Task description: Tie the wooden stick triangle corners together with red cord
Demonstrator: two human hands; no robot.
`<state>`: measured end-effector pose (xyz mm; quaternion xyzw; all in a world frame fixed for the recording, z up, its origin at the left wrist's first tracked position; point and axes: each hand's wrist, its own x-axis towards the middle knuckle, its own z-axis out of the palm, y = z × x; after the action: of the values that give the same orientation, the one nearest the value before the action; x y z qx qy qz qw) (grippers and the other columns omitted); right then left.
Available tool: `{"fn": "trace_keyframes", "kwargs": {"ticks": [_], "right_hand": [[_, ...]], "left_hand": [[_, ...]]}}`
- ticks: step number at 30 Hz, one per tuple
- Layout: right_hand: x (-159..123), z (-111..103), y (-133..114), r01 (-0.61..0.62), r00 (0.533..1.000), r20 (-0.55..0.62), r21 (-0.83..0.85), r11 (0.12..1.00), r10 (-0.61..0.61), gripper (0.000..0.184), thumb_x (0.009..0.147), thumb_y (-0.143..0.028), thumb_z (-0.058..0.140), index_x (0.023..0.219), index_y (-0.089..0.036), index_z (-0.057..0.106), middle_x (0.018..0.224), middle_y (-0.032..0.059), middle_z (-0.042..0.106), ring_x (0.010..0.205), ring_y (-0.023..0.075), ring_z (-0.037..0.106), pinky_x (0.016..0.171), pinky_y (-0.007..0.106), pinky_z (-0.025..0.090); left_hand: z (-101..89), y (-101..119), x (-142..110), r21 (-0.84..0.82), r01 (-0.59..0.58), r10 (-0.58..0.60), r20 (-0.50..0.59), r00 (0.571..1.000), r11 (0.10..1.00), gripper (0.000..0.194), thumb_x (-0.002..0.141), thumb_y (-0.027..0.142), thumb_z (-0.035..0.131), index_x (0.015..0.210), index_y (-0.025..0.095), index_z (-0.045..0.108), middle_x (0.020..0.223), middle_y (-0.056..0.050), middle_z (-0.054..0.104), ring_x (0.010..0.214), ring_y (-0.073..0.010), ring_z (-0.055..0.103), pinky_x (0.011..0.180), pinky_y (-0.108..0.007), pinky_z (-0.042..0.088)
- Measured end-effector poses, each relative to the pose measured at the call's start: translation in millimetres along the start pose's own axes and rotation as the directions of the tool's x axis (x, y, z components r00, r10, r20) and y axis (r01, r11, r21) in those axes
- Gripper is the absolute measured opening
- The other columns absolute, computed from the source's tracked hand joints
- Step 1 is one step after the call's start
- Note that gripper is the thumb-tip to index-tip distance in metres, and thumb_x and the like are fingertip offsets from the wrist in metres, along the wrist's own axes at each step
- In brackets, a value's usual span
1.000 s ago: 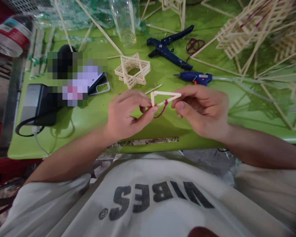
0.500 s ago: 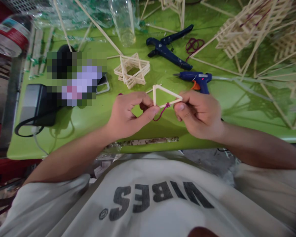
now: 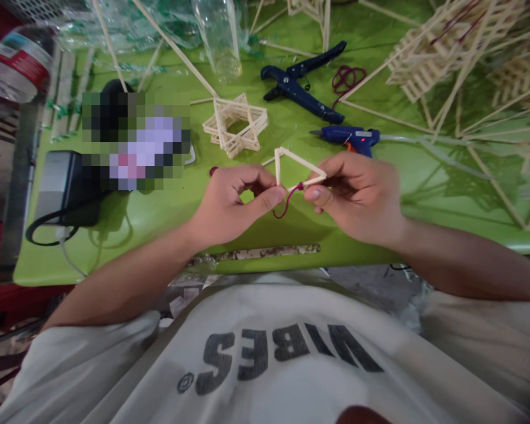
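I hold a small triangle of pale wooden sticks (image 3: pixel 299 163) above the near edge of the green table (image 3: pixel 159 218). My left hand (image 3: pixel 234 197) pinches its left corner between thumb and fingers. At the triangle's right corner my right hand (image 3: pixel 357 191) is closed in a pinch. A short maroon thread (image 3: pixel 288 200) is tied on the lower stick and hangs in a loop between my thumbs.
A stick star (image 3: pixel 235 125) lies just behind the hands. Further back are a blue glue gun (image 3: pixel 351 136), blue cutters (image 3: pixel 302 88), a coil of maroon thread (image 3: pixel 348 78) and a clear bottle (image 3: pixel 221 38). Large stick frames (image 3: pixel 446 53) fill the right; a black adapter (image 3: pixel 66 187) sits left.
The triangle has tipped up from lying nearly flat to standing more upright. Both hands have shifted slightly and the right thumb has moved in closer to the thread knot.
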<state>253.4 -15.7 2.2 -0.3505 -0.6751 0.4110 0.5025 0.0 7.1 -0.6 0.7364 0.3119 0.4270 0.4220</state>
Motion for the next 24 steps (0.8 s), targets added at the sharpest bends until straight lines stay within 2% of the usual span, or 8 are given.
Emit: {"fn": "trace_keyframes", "kwargs": {"ticks": [6,9,13,19,24], "right_hand": [[2.9,-1.6,4.1,-0.052,0.999,0.015,0.033,0.998,0.052,0.033,0.088,-0.038,0.108,0.089,-0.024,0.078,0.077,-0.003,0.076,0.054,0.0102,0.063,0.044,0.025,0.048],[2.8,-1.4,6.5,-0.021,1.0,0.014,0.061,0.998,0.02,0.028,0.091,-0.038,0.105,0.095,-0.024,0.081,0.079,-0.0029,0.078,0.055,0.0104,0.066,0.045,0.024,0.052],[2.1,-0.5,8.2,0.009,1.0,-0.008,0.086,0.996,-0.008,0.019,0.098,-0.037,0.1,0.105,-0.025,0.086,0.087,-0.0008,0.081,0.057,0.0109,0.07,0.047,0.025,0.057],[1.0,-0.5,6.1,-0.021,1.0,-0.011,0.016,1.0,0.021,0.026,0.094,-0.045,0.103,0.103,-0.028,0.086,0.088,0.0003,0.081,0.062,0.0147,0.067,0.051,0.033,0.055],[-0.6,-1.5,7.4,-0.019,1.0,-0.012,-0.044,0.999,0.019,0.026,0.093,-0.048,0.103,0.101,-0.03,0.087,0.086,0.0026,0.079,0.067,0.0187,0.067,0.056,0.037,0.057]], "left_hand": [[-0.9,-0.9,-0.6,-0.103,0.071,-0.06,0.104,0.993,0.992,0.04,0.105,0.057,0.088,0.092,0.02,0.082,0.08,-0.004,0.083,0.068,-0.013,0.075,0.062,-0.024,0.059],[-0.2,-3.7,1.2,-0.202,0.162,-0.132,0.152,0.98,0.966,0.046,0.106,0.063,0.085,0.09,0.02,0.079,0.079,-0.005,0.084,0.066,-0.0143,0.077,0.06,-0.025,0.061],[0.2,-7.6,3.3,-0.267,0.234,-0.198,0.155,0.968,0.935,0.048,0.104,0.064,0.087,0.087,0.021,0.077,0.079,-0.005,0.083,0.068,-0.0159,0.079,0.06,-0.027,0.065],[-0.7,-8.8,4.1,-0.296,0.225,-0.169,0.204,0.964,0.928,0.042,0.105,0.059,0.088,0.089,0.021,0.08,0.079,-0.004,0.085,0.066,-0.0162,0.08,0.058,-0.026,0.066],[-0.5,-8.6,4.2,-0.254,0.217,-0.159,0.229,0.96,0.942,0.046,0.107,0.064,0.083,0.088,0.022,0.078,0.079,-0.005,0.084,0.066,-0.017,0.08,0.057,-0.027,0.066]]}}
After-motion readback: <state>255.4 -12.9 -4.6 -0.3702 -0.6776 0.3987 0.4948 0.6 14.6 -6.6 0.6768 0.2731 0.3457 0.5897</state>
